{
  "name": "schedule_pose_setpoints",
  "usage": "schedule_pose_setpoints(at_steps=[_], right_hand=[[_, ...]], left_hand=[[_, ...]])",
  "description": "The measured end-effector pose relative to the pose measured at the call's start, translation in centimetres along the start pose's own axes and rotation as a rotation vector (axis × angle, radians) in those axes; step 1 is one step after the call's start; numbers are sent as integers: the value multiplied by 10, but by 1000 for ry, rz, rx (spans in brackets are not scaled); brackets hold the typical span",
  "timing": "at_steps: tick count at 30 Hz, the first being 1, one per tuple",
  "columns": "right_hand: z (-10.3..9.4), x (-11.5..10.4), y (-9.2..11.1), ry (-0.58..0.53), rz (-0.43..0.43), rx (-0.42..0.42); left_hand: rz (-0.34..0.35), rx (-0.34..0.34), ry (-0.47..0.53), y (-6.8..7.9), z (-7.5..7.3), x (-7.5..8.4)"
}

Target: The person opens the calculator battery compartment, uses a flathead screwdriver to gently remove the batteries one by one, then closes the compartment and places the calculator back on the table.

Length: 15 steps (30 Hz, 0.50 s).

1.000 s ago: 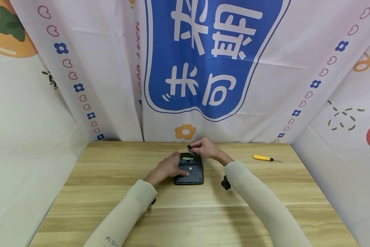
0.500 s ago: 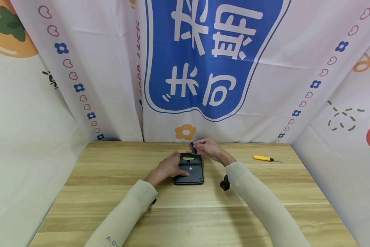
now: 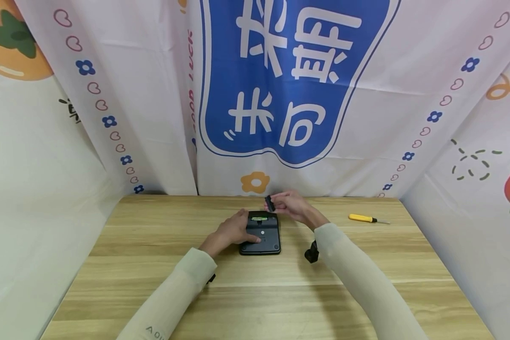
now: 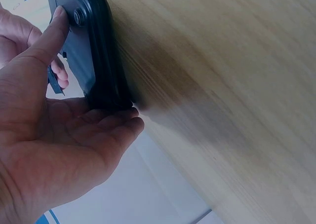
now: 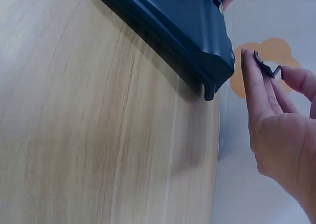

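A black calculator [image 3: 270,240] lies face down on the table, its battery compartment uncovered and a green battery [image 3: 259,218] showing inside. My left hand [image 3: 231,230] grips it from the left; in the left wrist view the thumb presses on the back of the calculator [image 4: 81,54] and the fingers reach around its far end. Just beyond the far right corner, my right hand [image 3: 295,206] pinches a small black battery cover [image 3: 270,203]. The right wrist view shows that cover [image 5: 266,68] edge-on between thumb and fingers, apart from the calculator.
A yellow-handled screwdriver [image 3: 361,217] lies at the right on the wooden table [image 3: 152,245]. Behind the table's far edge hangs a printed cloth [image 3: 220,174], close to my right hand. Cloth walls also stand at both sides.
My right hand has drawn the battery cover slightly right, away from the compartment, and turned it more upright. The left hand and the calculator have stayed in place.
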State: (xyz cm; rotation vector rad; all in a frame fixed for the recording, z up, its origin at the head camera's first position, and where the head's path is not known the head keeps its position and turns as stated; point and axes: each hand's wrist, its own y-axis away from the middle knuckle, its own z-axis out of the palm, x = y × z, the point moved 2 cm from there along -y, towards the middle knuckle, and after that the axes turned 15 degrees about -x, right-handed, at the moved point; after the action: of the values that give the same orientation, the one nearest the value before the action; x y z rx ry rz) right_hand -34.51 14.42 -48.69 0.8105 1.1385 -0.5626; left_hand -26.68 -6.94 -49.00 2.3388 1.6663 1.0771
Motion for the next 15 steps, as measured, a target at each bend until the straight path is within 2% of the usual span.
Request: schedule_pose_setpoints(at_steps=[15], right_hand=[[-16, 0, 12, -42, 2, 22]], left_hand=[[-20, 1, -16, 0, 1, 1]])
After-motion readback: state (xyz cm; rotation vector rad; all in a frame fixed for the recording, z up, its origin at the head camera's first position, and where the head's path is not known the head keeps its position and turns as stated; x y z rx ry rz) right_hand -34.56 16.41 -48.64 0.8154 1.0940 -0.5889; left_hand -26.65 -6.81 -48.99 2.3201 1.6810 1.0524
